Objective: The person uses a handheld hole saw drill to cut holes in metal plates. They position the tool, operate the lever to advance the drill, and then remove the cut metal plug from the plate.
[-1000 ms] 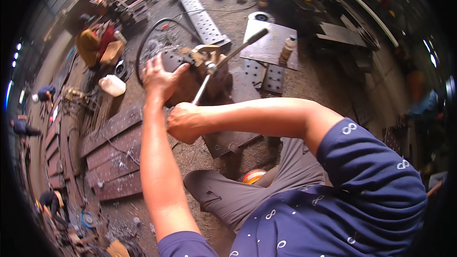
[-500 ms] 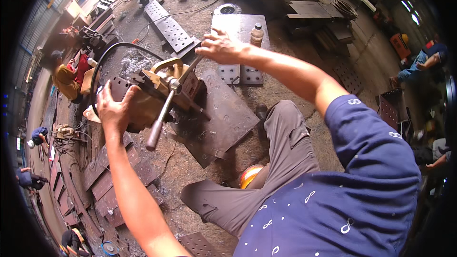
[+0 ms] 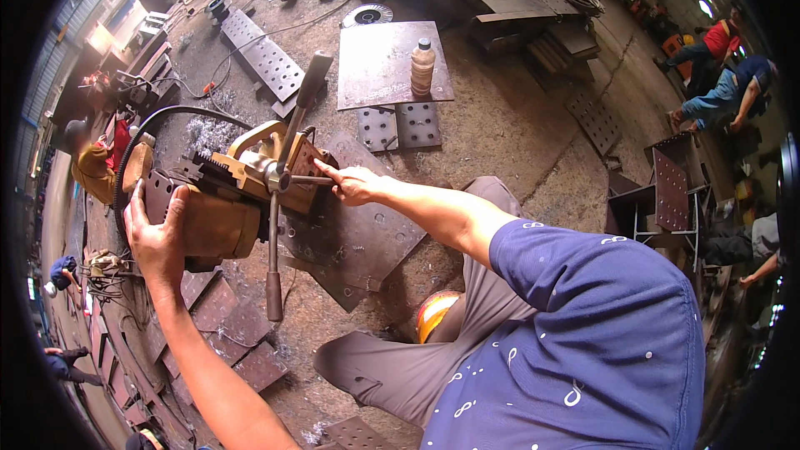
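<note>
A tan-and-brown magnetic drill (image 3: 221,221) stands on steel plates in front of me, left of centre. My left hand (image 3: 158,237) grips its left end, thumb and fingers on either side of a dark face with holes. Feed-handle spokes fan out from the drill's hub; one grip (image 3: 273,296) points toward me, another (image 3: 313,79) points away. My right hand (image 3: 354,186) is at the drill's right side, index finger stretched toward its side panel (image 3: 310,158). The end of a third spoke meets this hand; whether the curled fingers touch it is hidden. The drill's underside is hidden.
A bottle (image 3: 422,68) stands on a flat steel plate (image 3: 375,58) beyond my right hand. A black cable (image 3: 125,137) arcs around the drill. A long perforated plate (image 3: 262,54) lies farther off; stacked plates (image 3: 225,317) lie near left. Other people work at both sides.
My right hand has let go of the far spoke and come nearer, to the drill's side. The feed handle has turned. The view has shifted; my left hand stays on the drill.
</note>
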`<state>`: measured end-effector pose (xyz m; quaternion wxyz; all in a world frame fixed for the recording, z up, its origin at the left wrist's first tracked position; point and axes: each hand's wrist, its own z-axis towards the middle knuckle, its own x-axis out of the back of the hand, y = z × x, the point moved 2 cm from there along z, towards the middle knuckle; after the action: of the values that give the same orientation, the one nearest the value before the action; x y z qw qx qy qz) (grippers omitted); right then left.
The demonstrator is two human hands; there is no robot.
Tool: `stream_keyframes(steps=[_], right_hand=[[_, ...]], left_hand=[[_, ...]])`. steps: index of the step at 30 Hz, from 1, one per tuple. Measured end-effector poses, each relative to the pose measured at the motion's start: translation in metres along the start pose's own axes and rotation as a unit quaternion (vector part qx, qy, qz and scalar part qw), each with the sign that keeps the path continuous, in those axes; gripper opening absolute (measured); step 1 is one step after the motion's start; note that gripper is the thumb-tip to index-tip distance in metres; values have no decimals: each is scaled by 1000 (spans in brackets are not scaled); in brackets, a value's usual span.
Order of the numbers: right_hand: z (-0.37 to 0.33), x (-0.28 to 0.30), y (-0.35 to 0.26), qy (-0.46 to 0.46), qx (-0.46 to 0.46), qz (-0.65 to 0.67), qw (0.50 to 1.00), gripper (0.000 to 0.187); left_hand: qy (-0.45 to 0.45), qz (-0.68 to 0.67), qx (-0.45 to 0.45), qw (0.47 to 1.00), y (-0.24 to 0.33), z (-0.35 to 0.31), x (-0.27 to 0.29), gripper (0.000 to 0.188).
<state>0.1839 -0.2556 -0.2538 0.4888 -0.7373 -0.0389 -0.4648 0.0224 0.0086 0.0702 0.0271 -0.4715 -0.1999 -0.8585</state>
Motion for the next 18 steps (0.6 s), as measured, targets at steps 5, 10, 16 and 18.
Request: stream_keyframes(steps=[5,10,16,18], right_hand=[[2,10,-2,-45,-22,-37,998,87],[10,44,-1,-46,-24,-98,994,70],[25,147,-2,78,26,-278,957,13],[1,142,-23,64,40,-290,954,12]], left_hand=[[8,-9,-7,1000,2,0,1,85],[6,6,-1,1000,-1,-5,-1,86],[-15,-21,-5,1000,-2,2,-12,87],[-41,-64,-17,997,-26,8,-10,86]])
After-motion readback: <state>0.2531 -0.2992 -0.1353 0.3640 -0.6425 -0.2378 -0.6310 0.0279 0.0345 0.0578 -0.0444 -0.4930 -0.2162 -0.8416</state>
